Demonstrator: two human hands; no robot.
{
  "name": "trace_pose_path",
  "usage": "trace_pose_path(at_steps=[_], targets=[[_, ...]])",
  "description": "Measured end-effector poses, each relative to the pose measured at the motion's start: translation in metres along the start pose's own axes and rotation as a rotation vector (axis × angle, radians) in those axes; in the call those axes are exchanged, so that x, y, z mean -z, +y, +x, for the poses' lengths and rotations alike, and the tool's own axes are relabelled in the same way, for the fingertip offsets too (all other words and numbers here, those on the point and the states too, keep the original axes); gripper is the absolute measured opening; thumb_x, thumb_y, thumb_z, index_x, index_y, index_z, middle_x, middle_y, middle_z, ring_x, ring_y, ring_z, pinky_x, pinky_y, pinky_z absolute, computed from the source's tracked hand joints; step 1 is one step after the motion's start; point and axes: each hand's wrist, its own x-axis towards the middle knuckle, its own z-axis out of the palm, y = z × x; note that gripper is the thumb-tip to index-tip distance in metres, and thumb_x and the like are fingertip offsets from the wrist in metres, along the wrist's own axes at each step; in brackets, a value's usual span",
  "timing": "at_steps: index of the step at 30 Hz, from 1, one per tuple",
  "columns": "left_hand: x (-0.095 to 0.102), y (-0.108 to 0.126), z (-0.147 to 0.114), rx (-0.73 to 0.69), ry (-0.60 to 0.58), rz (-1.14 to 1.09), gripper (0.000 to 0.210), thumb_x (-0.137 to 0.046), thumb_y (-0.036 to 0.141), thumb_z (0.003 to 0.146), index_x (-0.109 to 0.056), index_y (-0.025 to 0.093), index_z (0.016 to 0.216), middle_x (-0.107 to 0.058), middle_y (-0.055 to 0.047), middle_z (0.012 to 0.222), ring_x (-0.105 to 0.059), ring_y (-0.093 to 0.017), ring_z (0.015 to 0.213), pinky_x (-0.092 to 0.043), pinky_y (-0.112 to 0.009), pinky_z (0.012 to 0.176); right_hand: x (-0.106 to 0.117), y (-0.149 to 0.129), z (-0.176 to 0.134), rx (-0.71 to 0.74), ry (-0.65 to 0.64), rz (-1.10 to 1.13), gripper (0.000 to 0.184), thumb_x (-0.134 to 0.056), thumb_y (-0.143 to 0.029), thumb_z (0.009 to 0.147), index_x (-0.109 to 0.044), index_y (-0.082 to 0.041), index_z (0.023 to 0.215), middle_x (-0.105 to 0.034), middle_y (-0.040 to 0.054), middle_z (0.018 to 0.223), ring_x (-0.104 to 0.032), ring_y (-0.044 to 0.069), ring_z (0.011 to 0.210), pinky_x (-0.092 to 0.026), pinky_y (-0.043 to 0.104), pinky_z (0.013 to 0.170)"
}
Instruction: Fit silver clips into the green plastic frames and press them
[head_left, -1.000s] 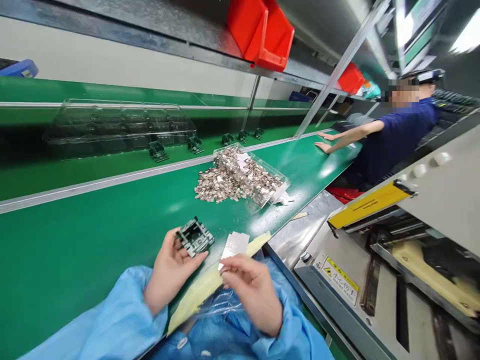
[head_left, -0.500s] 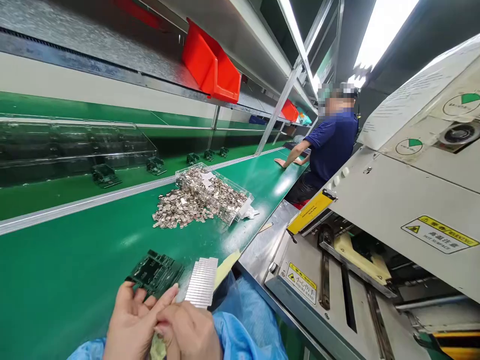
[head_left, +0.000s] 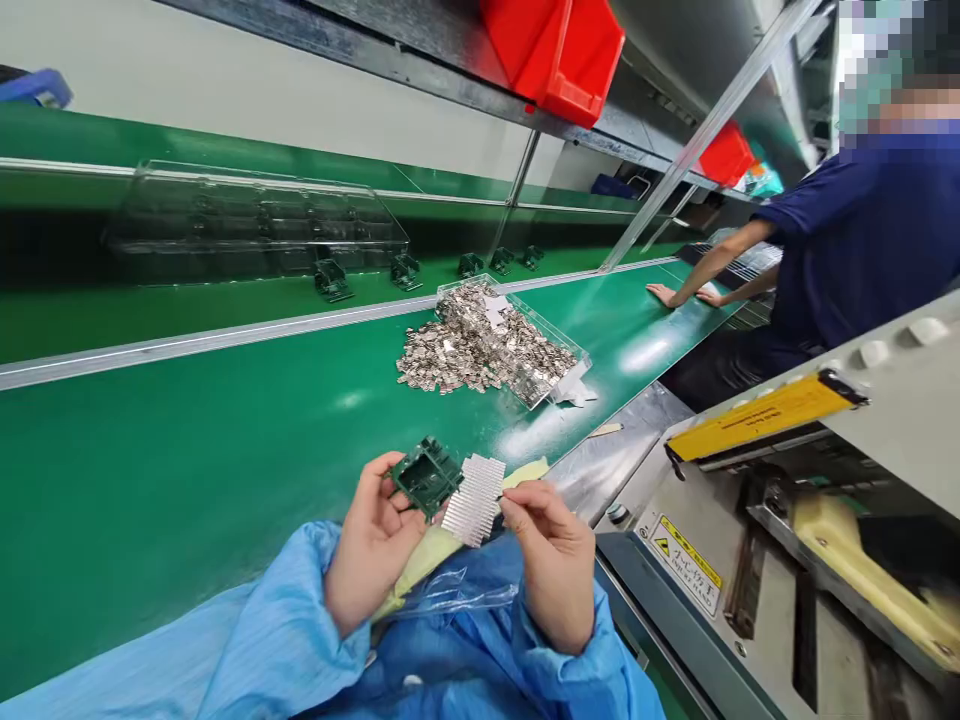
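Note:
My left hand is closed around a dark green plastic housing, its square hollow facing up. Just right of it lies a block of narrow silvery metal strips, side by side near the table's front edge. At the right edge of that block, my right hand is pinched, thumb against forefinger. A tiny dark bit shows at its fingertips, too small to name. Beyond my hands, a pile of small metal pieces spills from a clear plastic box tipped on the green table.
Several green housings stand along the back ledge by a clear tray. A red bin sits on the shelf above. At right are a machine with a yellow bar and a co-worker leaning on the table. Yellow material lies beneath the strips.
My right hand has moved away from my left hand to the right edge of the metal strips. The housing is turned so its hollow shows. My view has shifted left and down.

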Motion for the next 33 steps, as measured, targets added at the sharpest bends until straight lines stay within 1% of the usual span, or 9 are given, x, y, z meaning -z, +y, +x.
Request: trace_pose_path(at_steps=[3, 5, 10, 13, 18, 22, 25, 29, 33], targets=[[0.002, -0.001, -0.005, 0.007, -0.054, 0.023, 0.061, -0.079, 0.026, 0.064, -0.045, 0.028, 0.115, -0.065, -0.005, 0.105, -0.069, -0.024, 0.094, -0.06, -0.035, 0.078, -0.006, 0.001, 0.0, -0.102, -0.102, 0.03, 0.005, -0.07, -0.023, 0.078, -0.073, -0.02, 0.08, -0.066, 0.0039, 0.076, -0.059, 0.018, 0.07, -0.049, 0.027, 0.062], [0.004, -0.001, -0.007, 0.014, -0.097, 0.045, 0.058, -0.078, 0.027, 0.067, -0.047, 0.026, 0.115, -0.065, -0.007, 0.106, -0.069, -0.025, 0.096, -0.059, -0.036, 0.081, -0.012, 0.001, -0.001, -0.093, -0.136, 0.009, 0.005, -0.068, -0.024, 0.079, -0.072, -0.02, 0.08, -0.065, 0.0038, 0.076, -0.058, 0.018, 0.069, -0.048, 0.028, 0.062], [0.007, -0.002, -0.008, -0.025, -0.174, 0.076, 0.046, -0.072, 0.029, 0.077, -0.051, 0.025, 0.118, -0.064, -0.006, 0.115, -0.068, -0.02, 0.098, -0.058, -0.033, 0.088, -0.021, 0.0, 0.0, 0.098, -0.14, -0.158, 0.009, -0.065, -0.016, 0.078, -0.071, -0.022, 0.079, -0.059, 0.0052, 0.095, -0.057, 0.021, 0.093, -0.046, 0.033, 0.083], [0.007, -0.002, -0.008, -0.066, -0.228, 0.075, 0.04, -0.068, 0.023, 0.081, -0.052, 0.026, 0.118, -0.066, -0.005, 0.112, -0.069, -0.016, 0.096, -0.058, -0.026, 0.086, -0.024, 0.002, -0.002, 0.121, -0.159, -0.204, 0.012, -0.065, -0.012, 0.078, -0.07, -0.022, 0.08, -0.057, 0.0066, 0.107, -0.054, 0.023, 0.106, -0.041, 0.037, 0.094], [0.007, -0.001, -0.008, -0.121, -0.271, 0.111, 0.038, -0.066, 0.017, 0.083, -0.054, 0.026, 0.117, -0.066, -0.003, 0.111, -0.069, -0.012, 0.093, -0.057, -0.018, 0.082, -0.028, 0.005, -0.006, 0.112, -0.133, -0.249, 0.006, -0.068, -0.016, 0.079, -0.068, -0.022, 0.076, -0.055, 0.0077, 0.11, -0.052, 0.024, 0.111, -0.04, 0.037, 0.096], [0.007, -0.001, -0.009, -0.138, -0.248, 0.164, 0.031, -0.063, 0.018, 0.085, -0.055, 0.026, 0.114, -0.066, -0.002, 0.109, -0.067, -0.01, 0.094, -0.055, -0.017, 0.082, -0.031, 0.005, -0.006, 0.109, -0.112, -0.241, 0.007, -0.069, -0.018, 0.078, -0.067, -0.021, 0.072, -0.057, 0.0075, 0.105, -0.054, 0.024, 0.106, -0.041, 0.036, 0.093], [0.005, 0.0, -0.009, -0.15, -0.204, 0.214, 0.028, -0.062, 0.019, 0.086, -0.056, 0.026, 0.112, -0.066, 0.0, 0.104, -0.067, -0.009, 0.091, -0.055, -0.015, 0.079, -0.031, 0.006, -0.007, 0.059, -0.131, -0.188, 0.007, -0.067, -0.019, 0.079, -0.065, -0.02, 0.072, -0.06, 0.0057, 0.094, -0.057, 0.022, 0.092, -0.045, 0.033, 0.083], [0.003, 0.002, -0.011, -0.16, -0.142, 0.274, 0.026, -0.063, 0.018, 0.083, -0.057, 0.024, 0.108, -0.066, 0.001, 0.093, -0.066, -0.008, 0.081, -0.054, -0.012, 0.072, -0.033, 0.006, -0.01, -0.144, -0.19, -0.036, 0.005, -0.064, -0.024, 0.08, -0.062, -0.019, 0.079, -0.062, 0.0032, 0.079, -0.058, 0.018, 0.07, -0.046, 0.029, 0.063], [0.004, 0.004, -0.012, -0.15, -0.112, 0.335, 0.025, -0.062, 0.02, 0.082, -0.057, 0.021, 0.107, -0.064, 0.0, 0.089, -0.066, -0.01, 0.079, -0.053, -0.014, 0.069, -0.036, 0.006, -0.011, -0.285, -0.172, 0.126, 0.012, -0.07, -0.025, 0.072, -0.06, -0.018, 0.074, -0.061, 0.0025, 0.073, -0.057, 0.016, 0.065, -0.047, 0.026, 0.059]])
